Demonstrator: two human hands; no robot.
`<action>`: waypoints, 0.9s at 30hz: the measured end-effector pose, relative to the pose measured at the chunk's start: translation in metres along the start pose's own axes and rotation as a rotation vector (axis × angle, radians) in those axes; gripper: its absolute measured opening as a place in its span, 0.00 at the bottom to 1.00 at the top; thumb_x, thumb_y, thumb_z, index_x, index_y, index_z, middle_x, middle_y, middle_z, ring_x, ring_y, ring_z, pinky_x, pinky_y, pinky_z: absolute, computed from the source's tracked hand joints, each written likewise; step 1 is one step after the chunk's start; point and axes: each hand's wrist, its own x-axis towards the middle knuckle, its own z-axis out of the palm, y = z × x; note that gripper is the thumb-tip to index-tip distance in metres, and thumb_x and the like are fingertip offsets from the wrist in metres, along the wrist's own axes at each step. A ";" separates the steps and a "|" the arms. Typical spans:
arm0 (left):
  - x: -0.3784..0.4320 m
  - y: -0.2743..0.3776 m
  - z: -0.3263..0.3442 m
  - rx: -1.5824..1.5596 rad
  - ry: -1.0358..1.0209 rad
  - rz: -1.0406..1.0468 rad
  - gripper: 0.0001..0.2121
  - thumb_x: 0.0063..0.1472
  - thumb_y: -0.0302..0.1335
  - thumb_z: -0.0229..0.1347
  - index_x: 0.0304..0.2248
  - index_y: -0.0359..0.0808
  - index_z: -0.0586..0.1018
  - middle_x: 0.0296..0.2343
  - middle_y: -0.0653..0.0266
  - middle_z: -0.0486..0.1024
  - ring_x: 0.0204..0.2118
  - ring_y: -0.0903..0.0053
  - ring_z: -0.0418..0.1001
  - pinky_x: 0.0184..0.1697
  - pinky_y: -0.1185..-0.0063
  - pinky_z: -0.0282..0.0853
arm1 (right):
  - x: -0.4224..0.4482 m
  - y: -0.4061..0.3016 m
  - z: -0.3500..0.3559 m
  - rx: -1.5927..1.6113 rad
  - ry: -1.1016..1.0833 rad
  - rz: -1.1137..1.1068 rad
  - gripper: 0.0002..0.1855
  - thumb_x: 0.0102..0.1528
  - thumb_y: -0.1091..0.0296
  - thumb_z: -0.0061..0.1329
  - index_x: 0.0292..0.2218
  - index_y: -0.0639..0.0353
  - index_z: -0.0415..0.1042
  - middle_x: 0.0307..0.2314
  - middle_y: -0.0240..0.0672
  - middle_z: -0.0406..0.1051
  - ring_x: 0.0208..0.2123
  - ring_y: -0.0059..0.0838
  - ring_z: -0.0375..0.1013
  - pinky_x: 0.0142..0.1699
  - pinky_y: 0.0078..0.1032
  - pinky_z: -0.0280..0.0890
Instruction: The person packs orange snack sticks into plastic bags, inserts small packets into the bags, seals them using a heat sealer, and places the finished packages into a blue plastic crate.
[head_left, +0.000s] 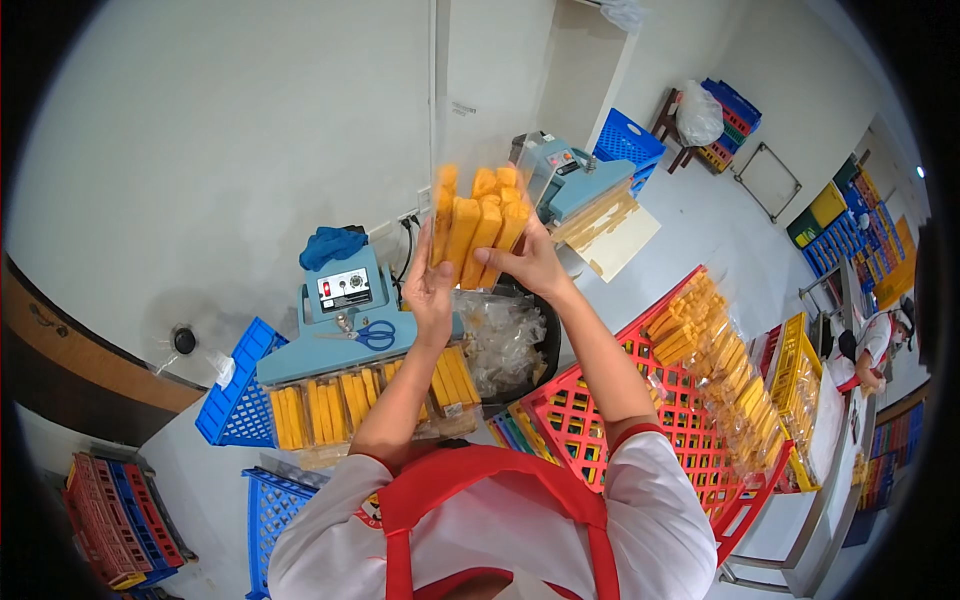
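Note:
A clear plastic bag of yellow-orange bread sticks (480, 225) is held up in front of me. My left hand (431, 296) grips its lower left side. My right hand (529, 259) holds the right side, thumb across the front. Below my left arm stands a light-blue impulse sealer (352, 319) with a red lit switch; blue-handled scissors (375, 335) and a blue cloth (332, 247) lie on it. Several bags of yellow sticks (322, 411) lie in a row along its front edge. To the right is a second blue sealer (589, 180).
A black bin (553, 330) of crumpled clear plastic stands below my hands. At right, a red crate (600, 397) holds many filled bags (720, 367). Blue crates (244, 397) stand at left. A co-worker (877, 345) is at a table far right.

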 end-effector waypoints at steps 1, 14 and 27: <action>0.000 0.000 0.000 -0.004 0.007 0.003 0.25 0.59 0.32 0.47 0.51 0.25 0.57 0.51 0.55 0.57 0.52 0.74 0.58 0.55 0.78 0.50 | -0.001 -0.002 0.002 0.000 0.000 0.000 0.45 0.44 0.78 0.52 0.56 0.60 0.37 0.46 0.33 0.58 0.49 0.24 0.58 0.53 0.25 0.54; -0.003 -0.036 -0.026 -0.128 0.082 -0.034 0.21 0.61 0.40 0.42 0.38 0.25 0.69 0.38 0.61 0.69 0.41 0.79 0.66 0.45 0.80 0.59 | -0.011 0.020 0.031 -0.350 0.179 -0.167 0.56 0.37 0.68 0.60 0.57 0.65 0.33 0.54 0.49 0.43 0.56 0.40 0.48 0.57 0.32 0.48; 0.001 -0.010 -0.026 -0.002 0.203 0.011 0.22 0.61 0.39 0.43 0.42 0.23 0.70 0.35 0.61 0.72 0.36 0.82 0.67 0.40 0.83 0.63 | 0.003 -0.003 0.048 -0.038 0.108 -0.036 0.51 0.42 0.78 0.53 0.56 0.65 0.30 0.49 0.41 0.50 0.52 0.29 0.53 0.55 0.27 0.51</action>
